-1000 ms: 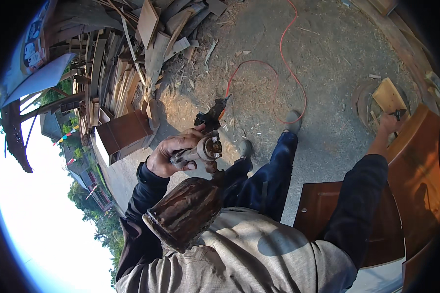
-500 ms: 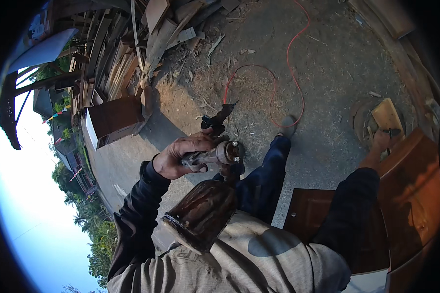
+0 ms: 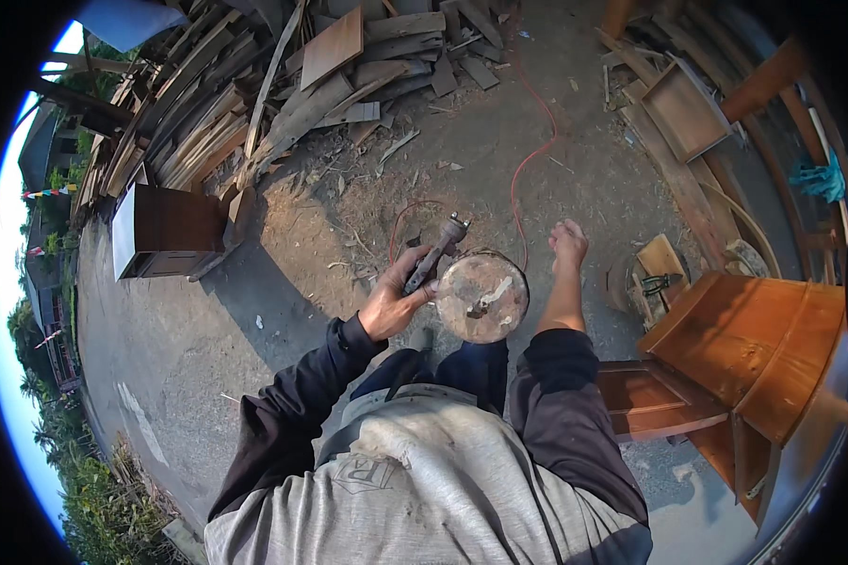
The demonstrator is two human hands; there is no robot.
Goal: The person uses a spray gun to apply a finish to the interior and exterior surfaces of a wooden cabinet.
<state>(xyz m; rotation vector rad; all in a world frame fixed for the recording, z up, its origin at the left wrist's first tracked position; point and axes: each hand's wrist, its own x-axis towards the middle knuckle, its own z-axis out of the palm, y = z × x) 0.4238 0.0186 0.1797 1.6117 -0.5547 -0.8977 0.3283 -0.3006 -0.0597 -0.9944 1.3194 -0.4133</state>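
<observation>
My left hand [image 3: 392,297] grips a stained metal spray gun [image 3: 432,256] in front of my body. Its fingers wrap the gun, and the round, paint-crusted end of its cup [image 3: 483,296] faces up beside them. To the right my right hand [image 3: 567,243] is raised over the ground, fingers curled in, with nothing seen in them. A dark metal tool [image 3: 662,282] lies at a small wooden box [image 3: 664,256], apart from my right hand. Behind the spray gun a thin red hose [image 3: 515,188] runs along the ground.
Brown varnished furniture [image 3: 740,344] stands close at my right. A wooden cabinet [image 3: 181,226] is on the left, before a large pile of scrap boards [image 3: 198,104]. A shallow wooden drawer [image 3: 685,108] rests on planks at the far right. A teal glove [image 3: 823,177] hangs beyond.
My right hand has left the dark tool by the wooden box and moved inward. The spray gun has turned in my left hand, so the cup's round end now shows. My view has shifted.
</observation>
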